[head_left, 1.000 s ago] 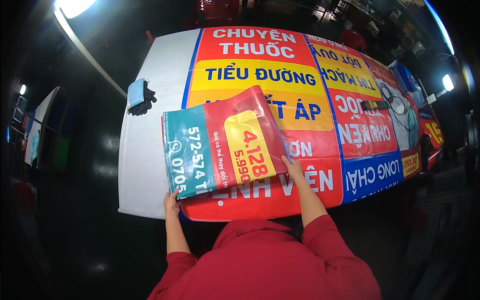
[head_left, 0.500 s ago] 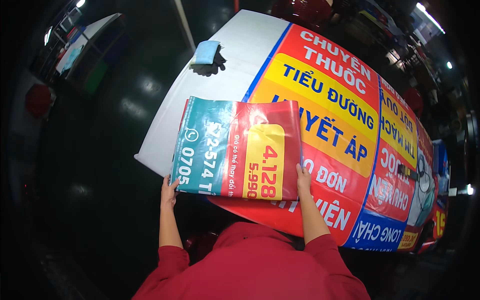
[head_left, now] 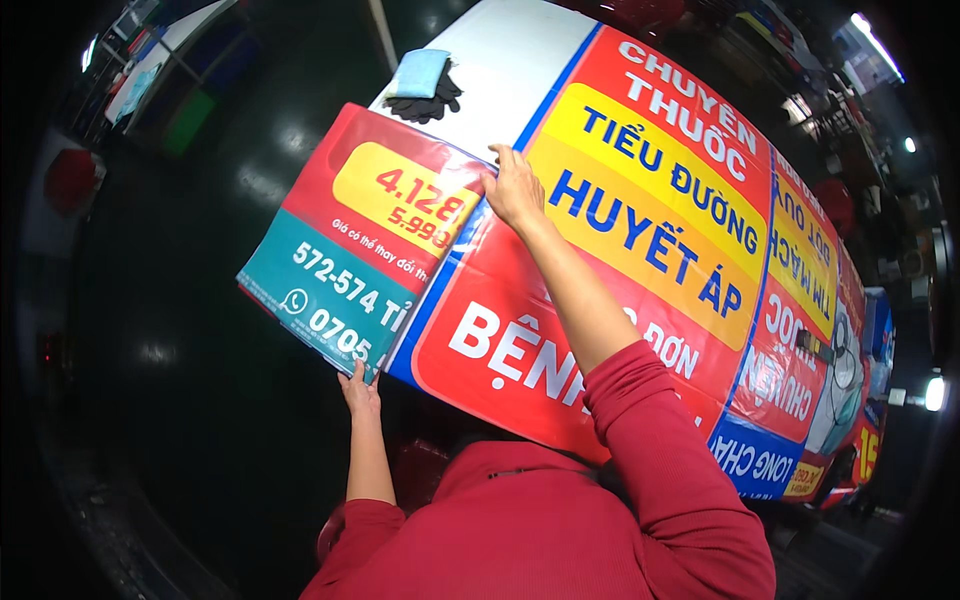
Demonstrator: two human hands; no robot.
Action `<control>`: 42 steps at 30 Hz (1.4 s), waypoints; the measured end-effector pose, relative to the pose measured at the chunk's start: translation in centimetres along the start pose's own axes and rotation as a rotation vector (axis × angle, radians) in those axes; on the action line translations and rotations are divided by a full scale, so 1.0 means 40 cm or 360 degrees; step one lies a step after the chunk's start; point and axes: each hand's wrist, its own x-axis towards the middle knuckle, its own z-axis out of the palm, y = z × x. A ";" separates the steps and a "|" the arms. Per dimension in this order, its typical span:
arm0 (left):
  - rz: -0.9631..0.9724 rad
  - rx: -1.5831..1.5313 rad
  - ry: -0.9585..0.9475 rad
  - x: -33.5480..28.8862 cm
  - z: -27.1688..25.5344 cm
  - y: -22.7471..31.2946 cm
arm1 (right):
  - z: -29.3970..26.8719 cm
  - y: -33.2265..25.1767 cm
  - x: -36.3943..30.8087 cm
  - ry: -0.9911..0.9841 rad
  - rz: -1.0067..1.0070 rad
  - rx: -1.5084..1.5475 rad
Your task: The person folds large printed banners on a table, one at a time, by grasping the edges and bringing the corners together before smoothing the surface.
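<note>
A folded vinyl banner (head_left: 330,220), teal and red with a yellow panel, lies turned at the left end of the table, partly over the white surface. My left hand (head_left: 362,392) pinches its near corner between thumb and fingers. At the opposite corner of the same edge, my right hand (head_left: 517,190) has its fingers bent around the banner's edge. Beneath and to the right spreads a large printed banner (head_left: 640,200) in red, yellow and blue, which my right forearm crosses.
A light blue cloth (head_left: 420,73) rests on a dark glove (head_left: 425,104) at the table's far left. White table surface (head_left: 500,65) shows beside them. Off to the left is dark floor (head_left: 170,330). A small dark object (head_left: 814,346) lies on the printed banner's right part.
The folded banner has turned about a quarter turn and moved left, down toward the table. My right hand has moved up and left, to its far corner. More of the large banner shows.
</note>
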 end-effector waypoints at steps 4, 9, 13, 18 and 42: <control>0.0072 0.0003 0.0048 0.027 0.056 -0.039 | -0.019 0.285 -0.191 -0.0002 0.0383 -0.0093; 0.0143 0.0181 0.0144 0.076 0.058 -0.004 | -0.174 0.642 -0.479 0.0283 0.1167 -0.0398; 0.0303 0.0535 0.0360 0.071 0.058 -0.012 | -0.357 0.838 -0.730 0.0531 0.1666 -0.0526; 0.0155 0.0700 0.0489 0.082 -0.051 -0.084 | -0.507 0.923 -0.871 0.0718 0.2104 -0.0534; -0.0439 0.1788 -0.0104 0.001 -0.108 -0.297 | -0.482 1.104 -0.821 0.0592 0.1559 0.0294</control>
